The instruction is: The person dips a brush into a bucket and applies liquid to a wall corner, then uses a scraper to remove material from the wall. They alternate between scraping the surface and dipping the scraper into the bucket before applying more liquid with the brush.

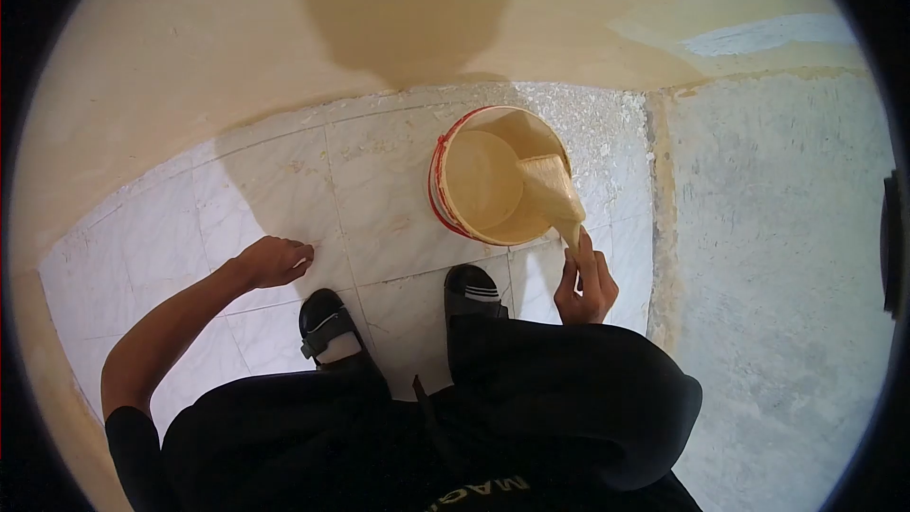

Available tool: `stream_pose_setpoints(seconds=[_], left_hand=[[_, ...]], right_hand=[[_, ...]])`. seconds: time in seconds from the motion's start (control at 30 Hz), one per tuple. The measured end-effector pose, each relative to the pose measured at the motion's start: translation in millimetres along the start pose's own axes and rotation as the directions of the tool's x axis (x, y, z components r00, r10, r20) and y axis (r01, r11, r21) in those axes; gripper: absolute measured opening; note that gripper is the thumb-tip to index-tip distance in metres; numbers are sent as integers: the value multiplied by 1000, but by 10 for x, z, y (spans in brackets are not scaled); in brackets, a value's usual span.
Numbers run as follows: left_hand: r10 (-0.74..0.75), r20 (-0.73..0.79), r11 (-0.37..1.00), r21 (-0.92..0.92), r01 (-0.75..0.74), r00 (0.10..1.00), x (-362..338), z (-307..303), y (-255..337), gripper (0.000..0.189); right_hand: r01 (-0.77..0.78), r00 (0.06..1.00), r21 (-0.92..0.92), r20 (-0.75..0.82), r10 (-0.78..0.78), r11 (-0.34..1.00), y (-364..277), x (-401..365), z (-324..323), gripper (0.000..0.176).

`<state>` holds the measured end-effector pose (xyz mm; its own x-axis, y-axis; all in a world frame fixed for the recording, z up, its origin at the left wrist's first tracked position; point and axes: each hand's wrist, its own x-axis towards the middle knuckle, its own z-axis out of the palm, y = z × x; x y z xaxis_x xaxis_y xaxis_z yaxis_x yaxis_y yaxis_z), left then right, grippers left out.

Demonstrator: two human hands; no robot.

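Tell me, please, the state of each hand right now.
Left hand: curled shut, resting on floor tile.
Right hand: shut on the paintbrush.

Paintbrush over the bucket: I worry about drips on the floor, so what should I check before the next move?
1. Grip: the right hand is closed on the paintbrush handle: ok.
2. Bristles sit over the bucket, not over the tiles: ok.
3. The bucket stands upright with paint inside: ok.
4. The left hand rests on the tiles, apart from the bucket: ok.
5. Drips falling from the bristles: cannot tell.
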<state>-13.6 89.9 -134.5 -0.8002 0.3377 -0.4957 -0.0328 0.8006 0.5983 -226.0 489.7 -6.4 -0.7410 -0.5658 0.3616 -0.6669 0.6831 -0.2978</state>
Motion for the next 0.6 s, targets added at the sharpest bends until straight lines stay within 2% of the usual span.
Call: stream_pose_setpoints(seconds=[0.07,0.13,0.2,0.23,0.3,0.33,0.4,0.47,0.53,0.57,0.6], left_hand=[[-3,3,1000,-6,3,1000,8,3,-13,18],[-35,27,999,19,35,999,9,-26,23,19],[-75,55,997,36,74,996,-32,-34,34,19],[-73,55,997,21,72,996,-32,-36,32,19],[-62,61,998,4,62,996,-9,-21,23,20],[-49,34,999,2,49,998,-12,-4,6,20],[-33,14,999,-3,33,999,3,8,9,20],[-73,43,997,-10,74,996,7,-20,29,19],[-65,52,998,-7,65,997,9,-40,44,19],[-64,51,998,-1,64,997,14,-55,38,19],[-65,52,998,0,65,997,21,-54,27,19]], right_hand=[[60,997,-3,57,-59,998,54,4,47,43],[51,996,-18,70,-49,999,15,32,29,39],[-54,998,98,32,51,994,1,27,22,32],[-57,998,99,37,53,993,-15,14,9,32],[-410,912,303,147,383,860,-49,-15,-40,26],[-418,908,296,150,391,859,-65,-11,-80,26],[-502,859,480,176,481,720,-80,49,-122,26],[-482,868,501,159,470,719,-14,34,-125,24],[-551,823,652,321,469,520,56,9,-155,25],[-618,773,665,416,479,419,49,26,-163,26],[-618,772,665,417,479,418,60,16,-154,26]])
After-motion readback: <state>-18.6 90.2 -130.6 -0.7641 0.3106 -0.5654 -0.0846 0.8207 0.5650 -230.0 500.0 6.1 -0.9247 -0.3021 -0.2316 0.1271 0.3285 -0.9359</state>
